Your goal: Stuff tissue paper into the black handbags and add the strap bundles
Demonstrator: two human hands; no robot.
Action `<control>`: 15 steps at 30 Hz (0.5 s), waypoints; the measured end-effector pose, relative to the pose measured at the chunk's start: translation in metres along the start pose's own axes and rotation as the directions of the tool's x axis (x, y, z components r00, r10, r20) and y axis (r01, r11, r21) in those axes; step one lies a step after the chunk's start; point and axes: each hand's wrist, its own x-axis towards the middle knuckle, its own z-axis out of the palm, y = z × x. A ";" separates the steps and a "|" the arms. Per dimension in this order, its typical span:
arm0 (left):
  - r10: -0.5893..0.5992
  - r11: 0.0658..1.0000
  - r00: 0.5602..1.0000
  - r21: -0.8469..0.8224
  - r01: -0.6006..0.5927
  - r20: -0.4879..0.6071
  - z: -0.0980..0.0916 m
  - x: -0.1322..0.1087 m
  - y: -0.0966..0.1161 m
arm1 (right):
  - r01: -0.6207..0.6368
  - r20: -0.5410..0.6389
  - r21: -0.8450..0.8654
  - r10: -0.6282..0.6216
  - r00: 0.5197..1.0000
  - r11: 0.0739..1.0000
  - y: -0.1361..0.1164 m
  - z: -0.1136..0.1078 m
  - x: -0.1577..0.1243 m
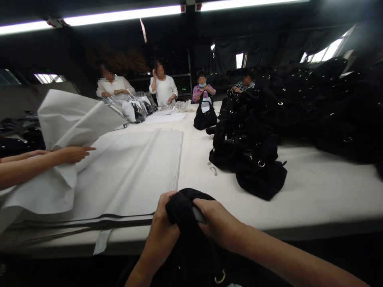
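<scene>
A black fabric bag (194,251) with a gold-coloured ring low on its side hangs at the table's near edge, gripped from both sides. My left hand (164,227) is closed round the upper left of the bag. On the other side my right hand (217,221) clasps its top, the thumb lying near a grey patch inside the opening. The bag's lower part runs out of the frame into shadow. More black bags (260,171) with gold rings sit on the table ahead and to the right.
To my left a co-worker's hands (70,154) lift a white sheet (80,115) from a flat stack of sheets (128,171). A single black bag (205,117) stands farther back. Clear plastic-wrapped bags (134,109) lie before several people across the white table (314,199).
</scene>
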 end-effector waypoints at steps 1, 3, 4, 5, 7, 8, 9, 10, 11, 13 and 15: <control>0.060 0.998 0.998 0.034 -0.060 -0.021 0.001 -0.002 -0.002 | -0.030 -0.043 -0.053 0.028 0.999 0.998 -0.002 0.003 -0.009; 0.123 0.987 0.985 0.122 -0.108 -0.123 0.007 -0.005 -0.007 | -0.083 -0.085 -0.199 0.068 0.994 0.977 -0.004 0.009 -0.021; 0.127 0.983 0.977 0.153 -0.100 -0.172 0.012 -0.005 -0.008 | -0.113 -0.083 -0.255 0.094 0.992 0.960 -0.005 0.011 -0.023; 0.118 0.981 0.970 0.175 -0.081 -0.211 0.017 -0.005 -0.010 | -0.140 -0.065 -0.289 0.126 0.990 0.947 -0.005 0.012 -0.023; 0.102 0.978 0.956 0.206 -0.045 -0.276 0.027 -0.003 -0.012 | -0.154 -0.012 -0.277 0.157 0.988 0.949 -0.003 0.012 -0.016; 0.101 0.976 0.948 0.215 -0.036 -0.302 0.031 -0.002 -0.013 | -0.147 0.008 -0.243 0.154 0.988 0.959 -0.001 0.012 -0.011; 0.099 0.974 0.941 0.224 -0.026 -0.323 0.035 -0.001 -0.013 | -0.149 0.011 -0.198 0.154 0.988 0.969 0.002 0.013 -0.007; 0.088 0.971 0.936 0.238 -0.005 -0.340 0.038 0.000 -0.013 | -0.161 -0.006 -0.142 0.161 0.987 0.977 0.004 0.014 -0.002; 0.069 0.966 0.934 0.256 0.025 -0.352 0.041 0.002 -0.012 | -0.178 -0.036 -0.075 0.176 0.984 0.981 0.007 0.016 0.002; 0.030 0.952 0.930 0.295 0.086 -0.367 0.043 0.003 -0.008 | -0.221 -0.111 0.061 0.226 0.968 0.973 0.012 0.021 0.008; 0.029 0.939 0.925 0.328 0.105 -0.379 0.043 0.004 -0.001 | -0.240 -0.172 0.159 0.266 0.949 0.958 0.015 0.024 0.010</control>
